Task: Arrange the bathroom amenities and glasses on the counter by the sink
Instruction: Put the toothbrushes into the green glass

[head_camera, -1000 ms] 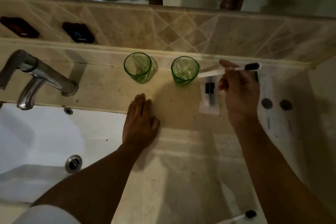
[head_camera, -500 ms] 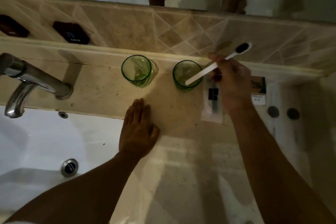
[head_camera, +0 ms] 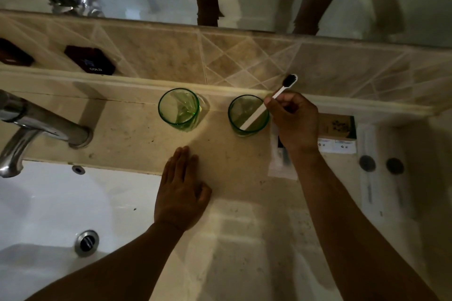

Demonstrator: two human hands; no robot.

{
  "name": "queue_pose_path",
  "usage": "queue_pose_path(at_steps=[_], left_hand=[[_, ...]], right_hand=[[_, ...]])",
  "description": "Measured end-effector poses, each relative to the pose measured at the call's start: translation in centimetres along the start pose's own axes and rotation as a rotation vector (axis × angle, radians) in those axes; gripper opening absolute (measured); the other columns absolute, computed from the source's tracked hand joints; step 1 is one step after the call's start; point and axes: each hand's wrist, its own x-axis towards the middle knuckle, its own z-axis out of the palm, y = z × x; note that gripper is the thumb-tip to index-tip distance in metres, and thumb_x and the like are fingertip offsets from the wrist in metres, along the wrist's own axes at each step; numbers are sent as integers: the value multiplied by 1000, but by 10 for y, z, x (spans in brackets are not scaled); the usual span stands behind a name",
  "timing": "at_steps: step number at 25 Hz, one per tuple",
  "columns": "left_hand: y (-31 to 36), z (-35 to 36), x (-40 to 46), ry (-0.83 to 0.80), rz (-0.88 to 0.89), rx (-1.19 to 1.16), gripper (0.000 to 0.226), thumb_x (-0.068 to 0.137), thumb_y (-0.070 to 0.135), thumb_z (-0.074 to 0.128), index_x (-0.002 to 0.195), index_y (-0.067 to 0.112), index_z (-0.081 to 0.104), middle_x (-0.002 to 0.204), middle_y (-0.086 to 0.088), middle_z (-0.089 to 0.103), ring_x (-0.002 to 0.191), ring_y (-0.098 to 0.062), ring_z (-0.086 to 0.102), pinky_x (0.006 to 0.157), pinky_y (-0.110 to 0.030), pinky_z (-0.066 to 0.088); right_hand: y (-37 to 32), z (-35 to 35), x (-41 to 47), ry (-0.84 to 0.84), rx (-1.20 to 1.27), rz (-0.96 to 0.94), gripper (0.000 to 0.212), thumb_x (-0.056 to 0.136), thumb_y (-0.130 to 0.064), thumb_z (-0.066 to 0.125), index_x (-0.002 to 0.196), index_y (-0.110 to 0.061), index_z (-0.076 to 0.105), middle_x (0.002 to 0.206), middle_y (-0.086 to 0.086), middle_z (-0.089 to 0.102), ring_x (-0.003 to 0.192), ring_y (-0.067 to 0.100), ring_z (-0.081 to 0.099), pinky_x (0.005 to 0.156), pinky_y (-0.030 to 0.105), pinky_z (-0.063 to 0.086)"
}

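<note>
Two green glasses stand upright on the beige counter near the back ledge: the left glass is empty, and the right glass holds the handle end of a white toothbrush with black bristles pointing up and right. My right hand grips the toothbrush near its middle, just right of that glass. My left hand lies flat, fingers together, on the counter by the sink's edge. A clear wrapped amenity packet lies partly under my right wrist.
A white sink with a drain and a chrome faucet fills the left. A small cardboard box and long white packets with two dark round caps lie on the right. Dark hot/cold control plates sit on the tiled backsplash below the mirror.
My right hand has swung the toothbrush from level above the counter to tilted, and its handle end has gone down into the right glass. My left hand stays flat.
</note>
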Motion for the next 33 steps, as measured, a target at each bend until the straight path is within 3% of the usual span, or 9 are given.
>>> queue_pose_path(at_steps=[2, 10, 17, 23, 29, 33], left_hand=[[1, 0, 0, -5, -8, 6, 76, 89, 48, 44, 154, 11, 28, 165, -12, 19, 154, -26, 10, 123, -46, 19], [-1, 2, 0, -1, -13, 2, 75, 89, 45, 50, 153, 13, 30, 165, -11, 21, 154, -24, 10, 124, -45, 18], [-2, 3, 0, 30, 9, 5, 73, 90, 45, 46, 152, 10, 33, 163, -14, 25, 153, -27, 15, 121, -50, 26], [-1, 4, -1, 31, 8, 10, 74, 90, 47, 44, 153, 11, 31, 164, -13, 23, 153, -27, 13, 122, -49, 25], [3, -6, -3, 6, 10, -3, 73, 90, 44, 48, 151, 6, 34, 163, -16, 23, 153, -29, 14, 123, -49, 22], [7, -10, -4, -14, 10, -22, 71, 89, 40, 51, 150, 5, 35, 162, -18, 25, 152, -31, 16, 123, -49, 21]], right_hand=[[1, 2, 2, -3, -8, 22, 10, 81, -21, 78, 86, -13, 74, 75, -6, 71, 66, -1, 62, 68, 15, 51], [9, 7, 4, -19, -73, 56, 18, 84, -32, 74, 82, -15, 73, 68, -11, 65, 58, -10, 56, 57, 4, 42], [10, 6, -1, -63, -5, 91, 14, 85, -29, 73, 80, -16, 73, 68, -10, 65, 61, -8, 56, 61, 8, 45], [14, -7, -14, -63, 63, 171, 9, 85, -33, 71, 80, -27, 74, 77, -11, 72, 76, 4, 64, 77, 25, 53], [34, -46, -91, -28, -41, 241, 16, 91, -36, 62, 79, -27, 69, 69, -7, 68, 64, 9, 62, 64, 30, 51], [55, -74, -174, -136, -123, 375, 17, 87, -36, 62, 78, -24, 68, 64, -2, 65, 57, 17, 59, 55, 34, 48]])
